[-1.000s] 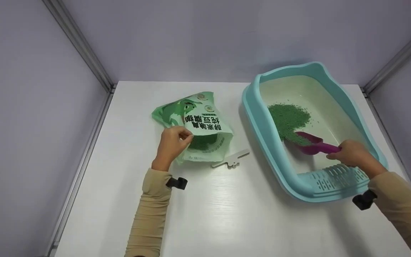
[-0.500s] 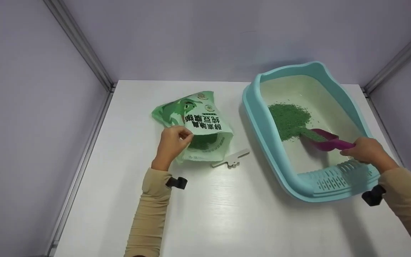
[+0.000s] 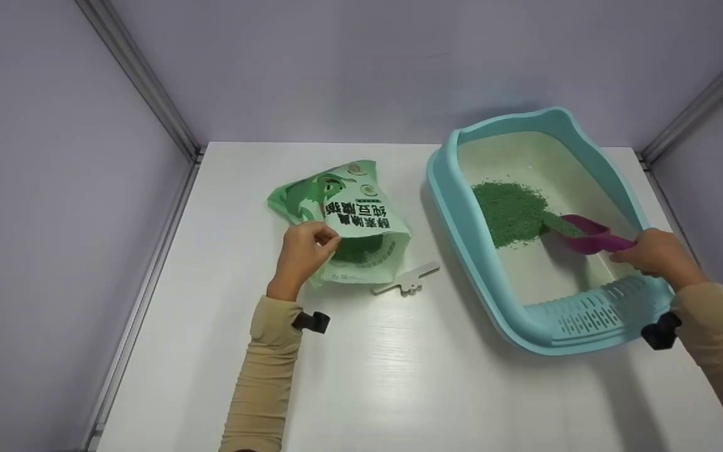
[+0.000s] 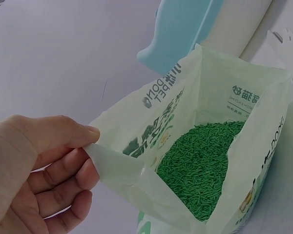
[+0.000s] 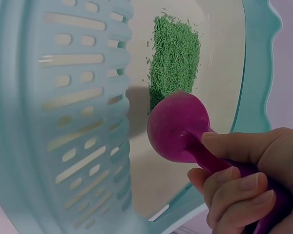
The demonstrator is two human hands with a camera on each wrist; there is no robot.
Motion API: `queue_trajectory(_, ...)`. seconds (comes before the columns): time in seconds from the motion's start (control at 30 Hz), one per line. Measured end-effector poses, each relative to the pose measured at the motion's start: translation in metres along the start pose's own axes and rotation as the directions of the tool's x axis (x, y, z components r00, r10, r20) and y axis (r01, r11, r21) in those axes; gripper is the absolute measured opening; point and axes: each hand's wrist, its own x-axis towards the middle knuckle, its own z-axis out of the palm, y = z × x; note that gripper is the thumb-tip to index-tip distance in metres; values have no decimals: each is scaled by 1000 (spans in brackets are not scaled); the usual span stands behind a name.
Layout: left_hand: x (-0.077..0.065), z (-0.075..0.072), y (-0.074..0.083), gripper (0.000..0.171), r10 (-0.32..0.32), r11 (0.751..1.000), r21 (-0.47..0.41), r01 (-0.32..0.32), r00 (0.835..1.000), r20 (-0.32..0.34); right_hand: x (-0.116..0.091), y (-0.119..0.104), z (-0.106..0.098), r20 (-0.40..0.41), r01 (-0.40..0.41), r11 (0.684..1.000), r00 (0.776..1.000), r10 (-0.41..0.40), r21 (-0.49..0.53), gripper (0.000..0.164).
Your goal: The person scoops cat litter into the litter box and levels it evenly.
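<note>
My left hand (image 3: 306, 252) pinches the top edge of a green cat litter bag (image 3: 361, 210), whose mouth gapes toward me. Inside it, green litter pellets (image 4: 198, 168) show in the left wrist view. On the right, my right hand (image 3: 659, 256) grips the handle of a magenta scoop (image 3: 587, 237) over the litter box (image 3: 471, 251). Pellets run from the scoop's mouth toward a green heap of litter (image 3: 509, 213) on the box floor. Seen from the right wrist, the back of the scoop (image 5: 178, 126) is tilted and hides its load.
Between bag and box, a pale flat bag clip (image 3: 407, 280) lies on the white table (image 3: 361, 376). A slotted blue step (image 3: 594, 317) forms the near end of the box. Grey walls (image 3: 336, 75) enclose the back and sides.
The right hand has moved the scoop to the right and slightly away, its pellets trailing out and the heap spreading right. The left hand and bag have stayed put.
</note>
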Motion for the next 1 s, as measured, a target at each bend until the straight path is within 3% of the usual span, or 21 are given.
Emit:
queue_trajectory(0.2,0,1,1,8,4,1000,-8,-4,1000,8,-2,3,4,-1,-10,1000,1000,10,24,49)
queue_trajectory(0.63,1,0,-1,8,-4,1000,-20,4,1000,3,-18,-3,7,99,-5,999,995,9,-35,54)
queue_trajectory(1.0,1,2,-1,8,6,1000,12,-6,1000,-1,-24,-35,19,129,107,989,987,-93,-104,45)
